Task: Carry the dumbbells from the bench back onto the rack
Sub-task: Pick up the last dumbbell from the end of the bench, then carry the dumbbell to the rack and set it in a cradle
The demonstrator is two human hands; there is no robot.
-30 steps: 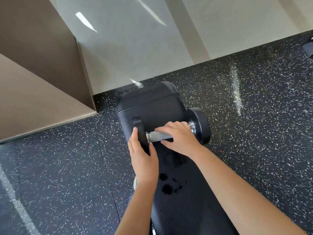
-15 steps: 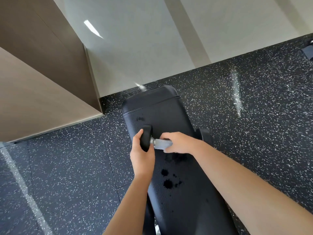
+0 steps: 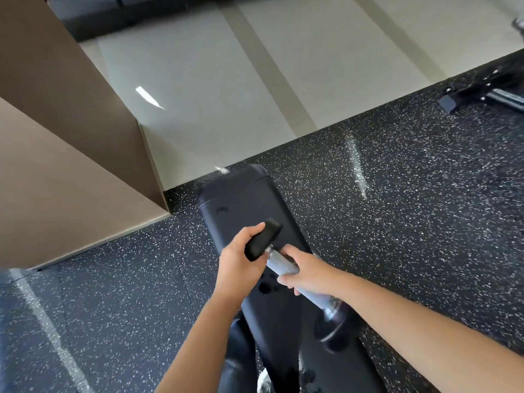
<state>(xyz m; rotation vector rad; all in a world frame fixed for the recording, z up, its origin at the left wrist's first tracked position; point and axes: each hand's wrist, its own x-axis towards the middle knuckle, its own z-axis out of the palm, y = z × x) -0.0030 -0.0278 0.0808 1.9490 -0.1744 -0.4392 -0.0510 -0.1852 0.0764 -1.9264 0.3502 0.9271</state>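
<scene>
Dumbbell (image 3: 282, 263) at the pick-up stage, above the speckled floor (image 3: 425, 222) and the black padded worktop (image 3: 241, 199). It lies tilted over the pad, far head raised and near head low, apparently lifted clear. Both hands hold it: left hand (image 3: 236, 262) curled round the far head, right hand (image 3: 307, 275) wrapped round the steel handle. No rack is identifiable, so the carry and the racking are judged outstanding.

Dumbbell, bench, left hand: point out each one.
dumbbell (image 3: 282, 262): head view, bare metal handle.
bench (image 3: 241, 202): head view, far end of pad.
left hand (image 3: 237, 260): head view, back of hand.
</scene>
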